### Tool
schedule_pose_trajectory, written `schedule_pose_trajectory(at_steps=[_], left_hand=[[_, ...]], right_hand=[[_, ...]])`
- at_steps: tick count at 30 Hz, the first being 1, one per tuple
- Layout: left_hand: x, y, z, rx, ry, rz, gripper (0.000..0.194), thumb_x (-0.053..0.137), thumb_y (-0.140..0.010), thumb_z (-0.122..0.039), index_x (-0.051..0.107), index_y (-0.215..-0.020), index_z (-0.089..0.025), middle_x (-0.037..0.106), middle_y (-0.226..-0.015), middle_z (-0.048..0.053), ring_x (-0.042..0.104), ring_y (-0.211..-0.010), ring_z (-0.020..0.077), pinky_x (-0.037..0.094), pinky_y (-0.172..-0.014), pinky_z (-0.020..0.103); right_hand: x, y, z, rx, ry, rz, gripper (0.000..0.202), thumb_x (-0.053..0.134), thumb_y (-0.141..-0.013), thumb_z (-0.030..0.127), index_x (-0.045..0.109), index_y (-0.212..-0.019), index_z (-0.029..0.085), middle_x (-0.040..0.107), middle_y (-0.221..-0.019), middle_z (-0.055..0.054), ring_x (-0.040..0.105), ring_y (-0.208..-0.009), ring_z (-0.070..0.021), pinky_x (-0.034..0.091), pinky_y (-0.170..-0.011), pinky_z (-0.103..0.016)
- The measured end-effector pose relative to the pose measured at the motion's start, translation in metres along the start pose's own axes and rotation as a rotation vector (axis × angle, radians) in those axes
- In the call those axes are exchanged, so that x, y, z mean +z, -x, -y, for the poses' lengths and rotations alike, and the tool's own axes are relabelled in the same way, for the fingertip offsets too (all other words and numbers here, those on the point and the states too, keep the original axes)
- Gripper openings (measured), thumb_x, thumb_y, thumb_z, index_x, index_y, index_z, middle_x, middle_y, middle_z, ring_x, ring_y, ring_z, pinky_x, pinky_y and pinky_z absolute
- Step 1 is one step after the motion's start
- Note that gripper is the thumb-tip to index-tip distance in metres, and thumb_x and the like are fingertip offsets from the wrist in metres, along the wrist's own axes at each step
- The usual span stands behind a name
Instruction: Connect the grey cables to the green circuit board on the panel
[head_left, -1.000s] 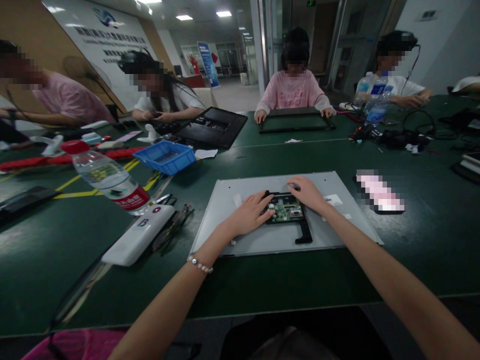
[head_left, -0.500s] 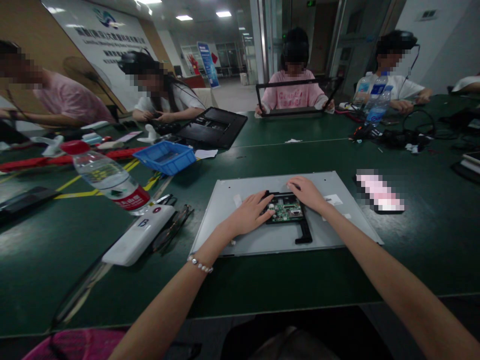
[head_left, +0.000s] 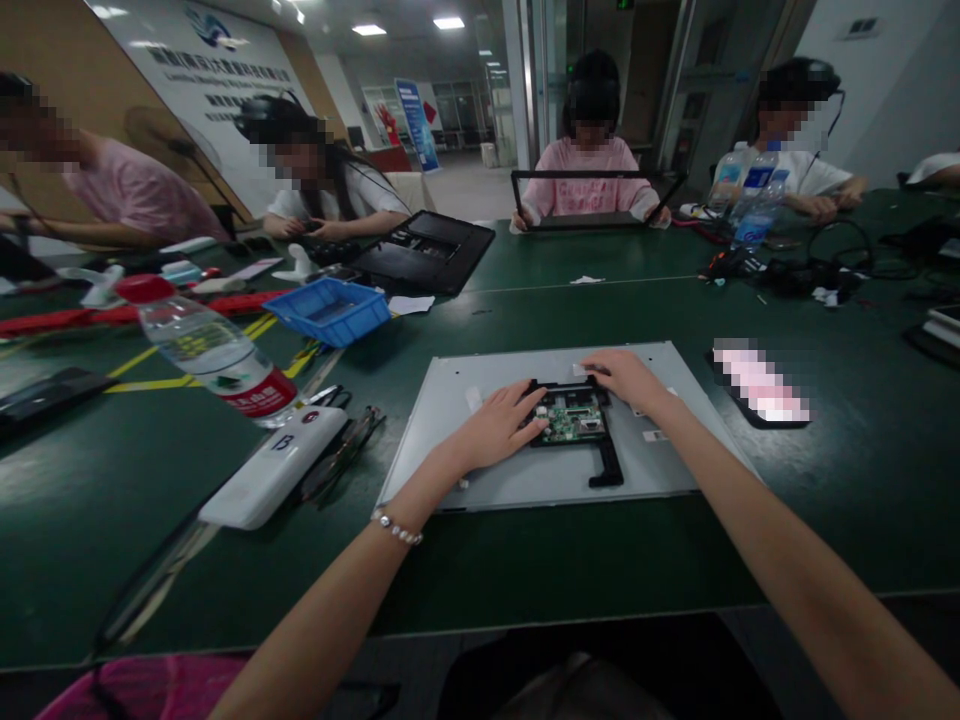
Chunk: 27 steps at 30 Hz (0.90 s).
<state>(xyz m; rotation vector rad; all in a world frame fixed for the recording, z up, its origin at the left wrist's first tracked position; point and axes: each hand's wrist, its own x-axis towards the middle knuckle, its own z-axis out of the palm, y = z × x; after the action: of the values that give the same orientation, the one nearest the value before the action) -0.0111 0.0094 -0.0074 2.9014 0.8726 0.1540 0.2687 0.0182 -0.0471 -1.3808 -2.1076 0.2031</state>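
Note:
A green circuit board [head_left: 574, 418] in a black plastic frame [head_left: 609, 462] lies on a grey metal panel [head_left: 442, 400] in front of me. My left hand [head_left: 499, 428] lies flat over the frame's left side, fingers spread, fingertips at the board's edge. At the frame's upper right corner is my right hand [head_left: 626, 378], its fingers bent and close together; whatever lies under its fingertips is hidden. Beside those fingertips a small whitish tape-like piece [head_left: 579, 370] shows on the panel. White labels [head_left: 655, 436] show near my right wrist.
Left of the panel lie glasses [head_left: 341, 462], a white power bank [head_left: 277, 470] and a leaning water bottle [head_left: 217, 350]. A blue tray [head_left: 330, 312] and a black laptop part [head_left: 427, 255] are farther back. A phone [head_left: 761, 385] lies right. Across the table, a person holds a black frame [head_left: 600, 175].
My right hand has shifted slightly right, its fingers now bent more at the frame's upper corner. The whitish piece beside them shows more. My left hand stays in place.

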Motion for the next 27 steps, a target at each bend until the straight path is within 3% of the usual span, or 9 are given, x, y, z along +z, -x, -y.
schedule_pose_trajectory(at_steps=[10, 16, 21, 27], left_hand=[[0.001, 0.0, 0.001, -0.002, 0.004, 0.0, 0.06, 0.019, -0.097, -0.053, 0.031, -0.143, -0.017, 0.034, -0.146, 0.015, 0.036, -0.131, 0.0278, 0.029, -0.109, 0.044], [0.001, 0.0, 0.001, 0.0, 0.006, -0.002, 0.06, 0.018, -0.098, -0.052, 0.031, -0.144, -0.017, 0.033, -0.147, 0.015, 0.035, -0.132, 0.0282, 0.029, -0.109, 0.045], [0.0, 0.001, 0.0, -0.006, 0.014, 0.01, 0.06, 0.018, -0.098, -0.053, 0.03, -0.144, -0.016, 0.032, -0.148, 0.015, 0.035, -0.133, 0.0279, 0.029, -0.109, 0.044], [0.001, 0.002, 0.0, -0.006, 0.018, 0.009, 0.059, 0.017, -0.098, -0.052, 0.03, -0.144, -0.017, 0.032, -0.147, 0.015, 0.035, -0.133, 0.0276, 0.028, -0.109, 0.044]], right_hand=[[-0.011, -0.009, 0.005, -0.034, 0.214, 0.13, 0.02, 0.057, -0.087, 0.024, 0.07, -0.103, 0.019, 0.07, -0.105, -0.008, 0.061, -0.101, -0.021, 0.045, -0.088, -0.032], [-0.008, -0.01, 0.014, 0.004, 0.305, 0.118, 0.022, 0.052, -0.09, 0.019, 0.072, -0.099, 0.021, 0.071, -0.1, -0.009, 0.062, -0.099, -0.0222, 0.045, -0.085, -0.032], [-0.007, -0.01, 0.006, -0.004, 0.196, 0.098, 0.022, 0.052, -0.09, 0.024, 0.072, -0.1, 0.02, 0.071, -0.103, -0.006, 0.063, -0.099, -0.0208, 0.045, -0.087, -0.031], [-0.018, -0.018, -0.004, -0.018, 0.056, 0.16, 0.022, 0.058, -0.086, 0.03, 0.071, -0.101, 0.02, 0.072, -0.1, -0.006, 0.065, -0.087, -0.0184, 0.047, -0.078, -0.028]])
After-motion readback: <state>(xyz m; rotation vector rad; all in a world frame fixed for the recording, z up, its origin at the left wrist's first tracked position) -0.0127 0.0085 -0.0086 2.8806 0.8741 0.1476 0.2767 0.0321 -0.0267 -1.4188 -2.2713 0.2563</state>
